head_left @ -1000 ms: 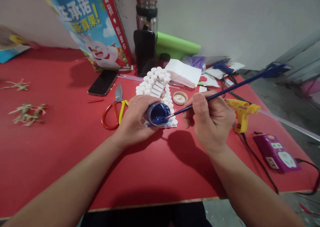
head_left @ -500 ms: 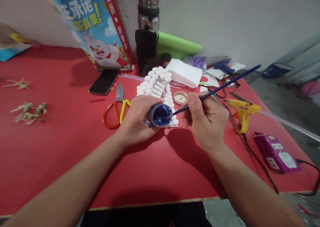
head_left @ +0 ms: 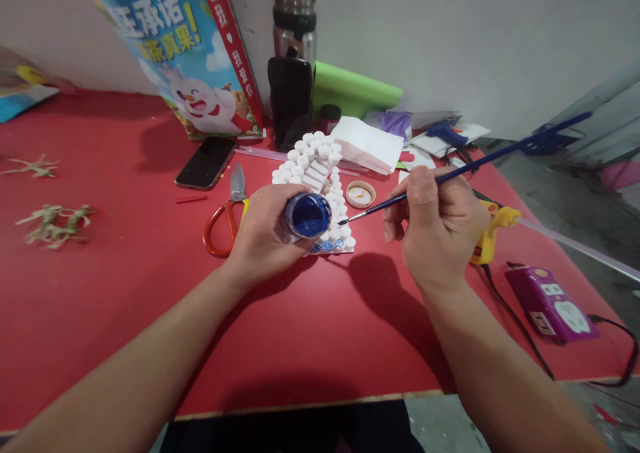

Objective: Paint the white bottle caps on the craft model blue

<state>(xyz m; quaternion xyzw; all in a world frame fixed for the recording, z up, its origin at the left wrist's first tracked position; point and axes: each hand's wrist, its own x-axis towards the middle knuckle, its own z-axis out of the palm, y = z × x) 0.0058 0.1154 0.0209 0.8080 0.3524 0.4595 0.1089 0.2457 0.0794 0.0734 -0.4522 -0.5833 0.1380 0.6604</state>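
Note:
My left hand [head_left: 267,230] is wrapped round a small glass jar of dark blue paint [head_left: 309,216], its mouth tipped toward me. In my right hand [head_left: 437,223] a thin blue paintbrush [head_left: 385,204] is pinched, its dark tip just right of the jar's rim and apart from it. Behind and below the jar lies a white model [head_left: 317,156] with steps and rows of round white pieces. Several of its pieces along the near edge carry blue paint. The jar and my left hand hide part of the model. A round lid [head_left: 361,194] rests right of it.
Red-handled scissors [head_left: 220,230] and a phone [head_left: 205,163] lie left of the model. At right are a yellow glue gun [head_left: 487,240] and a purple power box [head_left: 553,305] with cords. White tissues [head_left: 367,145], a steel flask [head_left: 295,33] and a printed bag [head_left: 185,60] stand behind.
My right hand has drawn the brush out of the paint jar and moved right. The jar has shifted slightly left and up, baring the blue-painted pieces.

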